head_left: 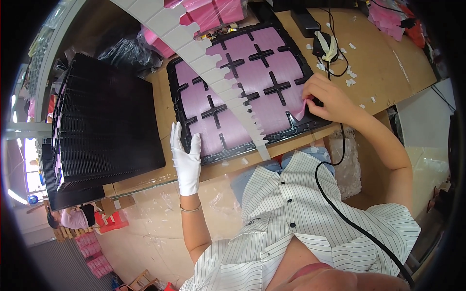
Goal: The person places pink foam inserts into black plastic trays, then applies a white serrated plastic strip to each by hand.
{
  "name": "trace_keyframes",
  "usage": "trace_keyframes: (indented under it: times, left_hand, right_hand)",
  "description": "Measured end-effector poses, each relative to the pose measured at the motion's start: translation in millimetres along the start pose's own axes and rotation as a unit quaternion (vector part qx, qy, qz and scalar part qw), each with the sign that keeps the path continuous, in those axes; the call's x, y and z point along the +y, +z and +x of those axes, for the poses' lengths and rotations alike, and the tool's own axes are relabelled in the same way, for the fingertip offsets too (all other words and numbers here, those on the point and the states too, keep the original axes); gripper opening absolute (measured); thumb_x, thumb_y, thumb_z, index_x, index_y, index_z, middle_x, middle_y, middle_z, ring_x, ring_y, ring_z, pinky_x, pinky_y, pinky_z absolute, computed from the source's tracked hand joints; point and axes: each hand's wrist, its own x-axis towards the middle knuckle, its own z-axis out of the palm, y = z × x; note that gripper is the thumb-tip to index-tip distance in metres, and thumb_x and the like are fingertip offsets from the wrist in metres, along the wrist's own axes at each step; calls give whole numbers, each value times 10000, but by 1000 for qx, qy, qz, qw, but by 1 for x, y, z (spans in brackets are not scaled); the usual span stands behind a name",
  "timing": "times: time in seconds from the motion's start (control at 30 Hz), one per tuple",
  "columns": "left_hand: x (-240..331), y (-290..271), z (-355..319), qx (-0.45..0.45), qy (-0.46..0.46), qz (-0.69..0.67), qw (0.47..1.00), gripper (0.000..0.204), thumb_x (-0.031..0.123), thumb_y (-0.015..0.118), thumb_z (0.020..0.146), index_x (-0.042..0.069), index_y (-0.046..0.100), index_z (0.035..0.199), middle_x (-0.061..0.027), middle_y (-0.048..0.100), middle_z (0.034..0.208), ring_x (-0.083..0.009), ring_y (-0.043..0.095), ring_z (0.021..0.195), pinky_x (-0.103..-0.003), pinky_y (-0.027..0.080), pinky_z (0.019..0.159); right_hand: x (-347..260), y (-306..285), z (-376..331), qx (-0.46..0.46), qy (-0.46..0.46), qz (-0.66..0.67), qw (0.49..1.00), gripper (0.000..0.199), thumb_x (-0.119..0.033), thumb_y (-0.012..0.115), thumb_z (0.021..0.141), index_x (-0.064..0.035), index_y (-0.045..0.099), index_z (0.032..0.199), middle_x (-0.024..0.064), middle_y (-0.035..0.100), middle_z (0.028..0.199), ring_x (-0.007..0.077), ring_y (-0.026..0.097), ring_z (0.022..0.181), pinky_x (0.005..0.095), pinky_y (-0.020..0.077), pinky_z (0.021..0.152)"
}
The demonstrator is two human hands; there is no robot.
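A black plastic tray [291, 132] with raised cross-shaped dividers lies on the bench in front of me, and thin pink sheet [264, 114] covers its inside between the crosses. At its near right corner my bare right hand [327, 99] pinches a lifted corner of the pink sheet. My left hand [187, 162], in a white glove, is at the tray's near left corner with fingers and thumb stretched apart, holding nothing. A long pale strip with a toothed edge [208, 63] slants across the view in front of the tray and hides part of it.
A tall stack of black trays [111, 111] stands at the left. Cardboard [378, 72] covers the bench and carries white scraps, a black box-shaped device [305, 22] and cables. A black cable [359, 228] runs down across my right side. Pink packs [208, 14] lie behind the tray.
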Motion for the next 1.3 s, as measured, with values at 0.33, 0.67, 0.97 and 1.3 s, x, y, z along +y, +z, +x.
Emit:
trace_keyframes:
  times: [0.33, 0.67, 0.97, 1.3]
  left_hand:
    - [0, 0, 2, -4, 1, 0, 1000, 595, 212, 638, 944, -8, 388, 1437, -182, 352, 1520, -284, 340, 1409, -374, 257, 1164]
    - [9, -2, 6, 0, 30, 26, 999, 596, 226, 655, 932, -4, 409, 1424, -183, 363, 1513, -295, 343, 1407, -399, 248, 1167]
    - [31, -12, 35, -49, 264, 191, 944, 259, 171, 646, 913, 95, 675, 1159, -114, 657, 1225, -293, 556, 1246, -504, 230, 1152]
    - [25, -44, 5, -233, 316, 242, 887, 264, 240, 604, 909, 73, 691, 1095, -122, 677, 1158, -289, 622, 1140, -481, 360, 1088]
  right_hand:
    - [-2, -9, -10, 10, 77, 163, 983, 155, 48, 634, 749, -38, 569, 861, 102, 689, 1054, 269, 635, 964, 379, 501, 841]
    - [3, -9, -16, -25, -53, 48, 997, 120, -14, 637, 741, -34, 609, 856, 90, 706, 1035, 278, 649, 960, 447, 470, 1003]
    - [-3, -17, -10, -44, -75, 23, 996, 217, -110, 684, 787, -49, 673, 995, 93, 679, 993, 306, 606, 961, 415, 481, 922]
    - [5, -15, -23, -85, -139, -46, 986, 273, -209, 621, 882, -16, 673, 1068, 116, 619, 1200, 296, 545, 1153, 423, 420, 1003]
